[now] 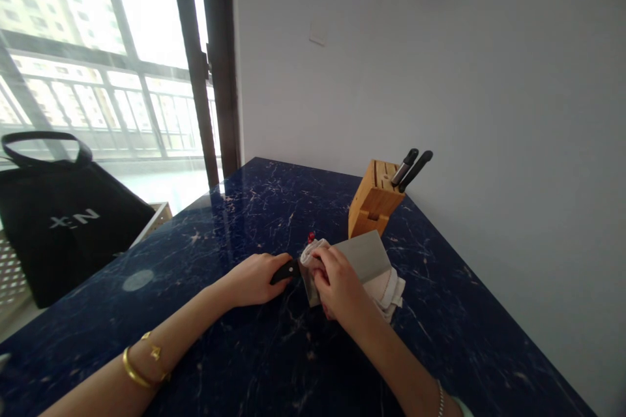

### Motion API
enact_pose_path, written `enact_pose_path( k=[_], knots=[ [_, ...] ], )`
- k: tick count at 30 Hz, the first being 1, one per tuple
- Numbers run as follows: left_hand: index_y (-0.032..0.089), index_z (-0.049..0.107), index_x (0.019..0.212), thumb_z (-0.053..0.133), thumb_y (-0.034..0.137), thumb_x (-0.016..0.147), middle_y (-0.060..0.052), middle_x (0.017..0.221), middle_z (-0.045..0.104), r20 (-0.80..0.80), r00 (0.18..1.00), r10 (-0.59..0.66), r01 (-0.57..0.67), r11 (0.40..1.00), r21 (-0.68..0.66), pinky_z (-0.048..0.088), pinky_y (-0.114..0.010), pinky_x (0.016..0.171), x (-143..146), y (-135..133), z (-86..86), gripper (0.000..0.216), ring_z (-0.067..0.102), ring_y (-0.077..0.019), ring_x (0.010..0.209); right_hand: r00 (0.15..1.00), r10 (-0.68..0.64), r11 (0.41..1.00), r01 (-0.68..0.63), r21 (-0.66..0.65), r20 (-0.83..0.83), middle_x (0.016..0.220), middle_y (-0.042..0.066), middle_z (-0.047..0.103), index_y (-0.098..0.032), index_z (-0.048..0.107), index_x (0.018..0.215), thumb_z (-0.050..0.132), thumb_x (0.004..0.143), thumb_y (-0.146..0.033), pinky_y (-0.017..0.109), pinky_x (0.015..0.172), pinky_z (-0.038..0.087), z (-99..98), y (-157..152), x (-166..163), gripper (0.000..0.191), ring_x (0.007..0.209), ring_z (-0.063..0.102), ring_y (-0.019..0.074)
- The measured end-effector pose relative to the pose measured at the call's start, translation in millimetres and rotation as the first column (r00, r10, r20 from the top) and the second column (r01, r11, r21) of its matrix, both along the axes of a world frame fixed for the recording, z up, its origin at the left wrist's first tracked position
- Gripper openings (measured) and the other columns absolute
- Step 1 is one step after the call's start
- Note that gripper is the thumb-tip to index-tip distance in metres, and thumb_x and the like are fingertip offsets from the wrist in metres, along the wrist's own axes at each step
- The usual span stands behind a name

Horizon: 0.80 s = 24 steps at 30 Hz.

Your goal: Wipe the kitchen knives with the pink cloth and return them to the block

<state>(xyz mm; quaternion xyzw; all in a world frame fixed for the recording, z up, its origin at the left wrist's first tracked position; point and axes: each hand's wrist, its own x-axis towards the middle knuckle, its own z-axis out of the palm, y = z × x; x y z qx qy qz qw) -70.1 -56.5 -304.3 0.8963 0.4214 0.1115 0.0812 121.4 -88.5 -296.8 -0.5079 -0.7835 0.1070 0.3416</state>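
My left hand [259, 279] is wrapped round the black handle of a cleaver [368, 253], whose broad metal blade points to the right. In my right hand [337, 280] is a bunched white cloth [386, 293], pinched at the blade near the handle. Part of the cloth hangs below the blade's far end, on the right. My right fingers and the cloth cover the middle of the blade. A small red thing [311, 237] shows just behind the cloth, too small to make out.
A wooden knife block [364, 205] with two black-handled tools in it stands behind the cleaver. The dark blue marble-patterned table [205, 332] meets a pale wall [440, 65]. On the left, a black bag [73, 228] sits beside the table, before a large window.
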Motion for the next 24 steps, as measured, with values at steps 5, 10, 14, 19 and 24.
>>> enact_pose_path(
  k=[5,10,14,19,24],
  knots=[
    [0.022,0.051,0.096,0.042,0.035,0.082,-0.002,0.073,0.064,-0.016,1.000,-0.015,0.016,1.000,0.025,0.036,-0.024,0.054,-0.4,1.2,-1.1,0.021,0.061,-0.0182,0.065,0.985,-0.170,0.984,0.171,0.050,-0.033,0.098,0.008,0.056,-0.017,0.054,0.099,0.043,0.075,-0.012,0.034,0.085,0.041,14.0,14.9,27.5,0.026,0.094,0.052,0.0195],
    [0.022,0.051,0.095,0.041,0.035,0.083,-0.002,0.073,0.064,-0.022,1.000,-0.020,0.021,0.999,0.026,0.036,-0.025,0.054,-0.4,0.9,-1.0,0.021,0.061,-0.0183,0.064,0.953,-0.299,0.948,0.302,0.102,-0.047,0.100,0.010,0.057,-0.015,0.053,0.099,0.041,0.076,-0.015,0.033,0.086,0.039,21.5,22.5,59.6,0.026,0.095,0.052,0.0200],
    [0.022,0.051,0.098,0.041,0.035,0.083,-0.002,0.075,0.064,-0.024,1.000,-0.018,0.019,1.000,0.010,0.037,-0.025,0.055,0.2,0.0,0.1,0.023,0.061,-0.0183,0.065,0.924,-0.378,0.920,0.382,0.088,-0.059,0.097,0.008,0.060,-0.017,0.052,0.099,0.041,0.076,-0.019,0.032,0.081,0.041,20.8,22.8,76.7,0.025,0.088,0.056,0.0192],
    [0.022,0.052,0.100,0.040,0.038,0.084,-0.002,0.077,0.065,-0.024,1.000,-0.015,0.014,1.000,-0.022,0.038,-0.025,0.058,0.4,-0.7,0.4,0.026,0.062,-0.0185,0.069,0.900,-0.432,0.901,0.433,0.003,-0.055,0.094,0.007,0.063,-0.018,0.054,0.096,0.047,0.071,-0.020,0.031,0.079,0.042,19.6,24.5,90.5,0.026,0.088,0.058,0.0203],
    [0.022,0.052,0.100,0.039,0.039,0.084,-0.003,0.078,0.065,-0.027,0.999,-0.017,0.016,0.999,-0.028,0.038,-0.025,0.057,0.1,-1.0,1.1,0.027,0.062,-0.0188,0.069,0.897,-0.439,0.897,0.435,-0.082,-0.043,0.086,0.005,0.064,-0.020,0.054,0.095,0.049,0.070,-0.022,0.028,0.073,0.042,18.3,26.3,102.8,0.026,0.080,0.060,0.0184]
  ],
)
